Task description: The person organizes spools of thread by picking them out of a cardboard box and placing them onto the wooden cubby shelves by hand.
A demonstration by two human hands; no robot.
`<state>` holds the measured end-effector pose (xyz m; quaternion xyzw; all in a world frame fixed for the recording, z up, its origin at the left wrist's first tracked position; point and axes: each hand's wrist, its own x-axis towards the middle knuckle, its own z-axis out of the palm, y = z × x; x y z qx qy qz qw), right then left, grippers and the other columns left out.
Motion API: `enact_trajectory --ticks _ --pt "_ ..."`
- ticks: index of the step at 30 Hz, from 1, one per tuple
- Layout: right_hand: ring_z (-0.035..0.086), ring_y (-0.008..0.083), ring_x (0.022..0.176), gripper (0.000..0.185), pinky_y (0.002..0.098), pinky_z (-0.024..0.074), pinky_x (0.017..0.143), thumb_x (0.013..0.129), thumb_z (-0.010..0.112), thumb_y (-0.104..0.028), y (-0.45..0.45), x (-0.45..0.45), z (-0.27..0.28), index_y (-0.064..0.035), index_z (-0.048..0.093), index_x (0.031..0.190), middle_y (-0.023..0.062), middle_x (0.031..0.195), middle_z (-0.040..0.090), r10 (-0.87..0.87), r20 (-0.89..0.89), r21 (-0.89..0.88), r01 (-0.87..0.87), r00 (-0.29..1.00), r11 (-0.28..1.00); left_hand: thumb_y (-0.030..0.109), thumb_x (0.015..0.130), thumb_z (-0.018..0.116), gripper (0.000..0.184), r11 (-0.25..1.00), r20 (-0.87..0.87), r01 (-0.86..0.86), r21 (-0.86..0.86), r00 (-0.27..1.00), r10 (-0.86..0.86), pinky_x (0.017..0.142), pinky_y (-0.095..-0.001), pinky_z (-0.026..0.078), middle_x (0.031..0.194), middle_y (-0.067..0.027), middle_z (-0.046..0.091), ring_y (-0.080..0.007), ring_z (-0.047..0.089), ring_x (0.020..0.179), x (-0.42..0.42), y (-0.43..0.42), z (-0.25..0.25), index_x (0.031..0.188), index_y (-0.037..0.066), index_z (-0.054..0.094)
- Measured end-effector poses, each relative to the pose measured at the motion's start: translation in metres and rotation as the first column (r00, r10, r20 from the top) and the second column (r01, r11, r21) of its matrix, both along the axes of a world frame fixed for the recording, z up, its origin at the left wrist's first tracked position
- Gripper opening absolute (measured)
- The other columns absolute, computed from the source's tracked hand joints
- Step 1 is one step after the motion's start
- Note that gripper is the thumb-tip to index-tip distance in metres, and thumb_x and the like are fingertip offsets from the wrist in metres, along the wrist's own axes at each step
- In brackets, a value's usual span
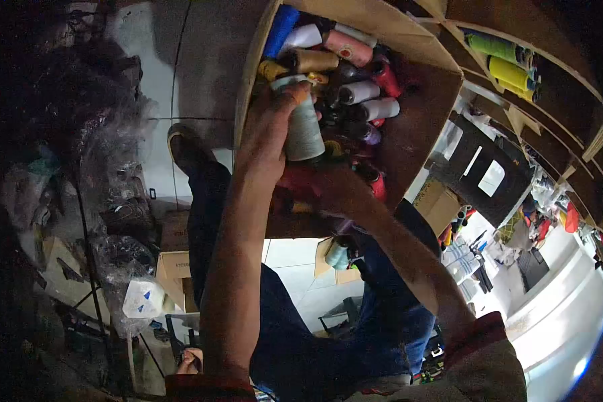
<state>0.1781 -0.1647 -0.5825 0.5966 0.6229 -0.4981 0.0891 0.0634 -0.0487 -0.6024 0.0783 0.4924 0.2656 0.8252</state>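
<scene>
My left hand (273, 130) is closed around a pale grey-green cone of thread (304, 130), held tilted over the open cardboard box (425, 127). Lower in the box, my right hand (342, 191) reaches in among the cones, just below the pale one. Its fingers lie in shadow, close to a dark red cone (300, 179), and I cannot make out whether they grip it. Around both hands lie thread cones in several colours: a pink cone (348, 48), a tan cone (316, 61), a white cone (380, 108) and a blue cone (281, 31).
Wooden shelving (569, 107) on the right holds yellow and green cones (512, 72). My legs (301, 335) straddle the floor below the box. Clear plastic wrapping (114, 181) is heaped at left, near a small carton (174, 268). Another person's hand (190, 360) shows at the lower left.
</scene>
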Motion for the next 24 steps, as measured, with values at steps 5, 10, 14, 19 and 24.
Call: enact_trajectory --ticks 5,10,14,19,24 --pt "0.064 0.0339 0.082 0.04 0.0418 0.0528 0.073 0.073 0.066 -0.033 -0.022 -0.03 -0.035 -0.0082 0.059 0.104 0.0172 0.087 0.065 -0.05 0.119 0.013 0.049 0.992 0.999 0.029 0.08 0.064 0.04 0.999 0.036 -0.002 0.04 0.999 0.001 0.064 -0.0328 0.05 0.09 -0.0087 0.061 -0.0188 0.062 0.074 0.002 0.001 0.004 0.11 0.006 0.053" --pt "0.065 0.0329 0.079 0.034 0.0425 0.0528 0.069 0.076 0.063 -0.031 -0.026 -0.017 -0.049 -0.0031 0.061 0.097 0.0164 0.084 0.065 0.022 0.189 -0.272 0.031 0.982 0.962 0.033 0.081 0.064 0.041 1.0 0.024 -0.012 0.007 1.0 0.012 0.067 -0.0324 0.05 0.087 -0.0077 0.06 -0.0173 0.062 0.074 0.003 -0.003 0.006 0.109 0.006 0.053" --pt "0.066 0.0226 0.077 0.042 0.0353 0.0515 0.073 0.071 0.073 -0.03 0.04 0.038 0.025 -0.0046 0.062 0.103 0.0132 0.086 0.066 -0.467 -0.001 -0.191 0.458 0.884 0.868 0.037 0.085 0.059 0.043 0.995 0.138 -0.101 -0.007 0.985 0.101 0.072 -0.0337 0.051 0.092 -0.0095 0.061 -0.0201 0.062 0.08 -0.003 0.006 0.012 0.112 0.005 0.05" --pt "0.062 0.0163 0.085 0.051 0.0326 0.0507 0.074 0.069 0.076 -0.011 0.059 0.069 0.064 -0.0017 0.053 0.113 0.0077 0.095 0.063 -0.83 -0.252 -0.161 0.824 0.497 0.543 0.04 0.092 0.046 0.042 0.889 -0.148 0.154 0.43 0.984 -0.099 0.081 -0.0341 0.049 0.103 -0.0096 0.058 -0.0191 0.059 0.091 -0.006 0.001 0.003 0.115 0.005 0.049" --pt "0.056 0.0403 0.096 0.068 0.0455 0.0465 0.082 0.074 0.072 -0.032 0.09 0.02 0.083 0.007 0.042 0.121 0.0257 0.107 0.052 -0.543 -0.115 0.094 0.553 0.832 0.828 0.042 0.087 0.057 0.055 0.986 0.552 -0.169 0.011 0.823 0.135 0.095 -0.0345 0.043 0.121 -0.0071 0.053 -0.0181 0.052 0.112 0.003 0.004 0.022 0.128 0.008 0.045"
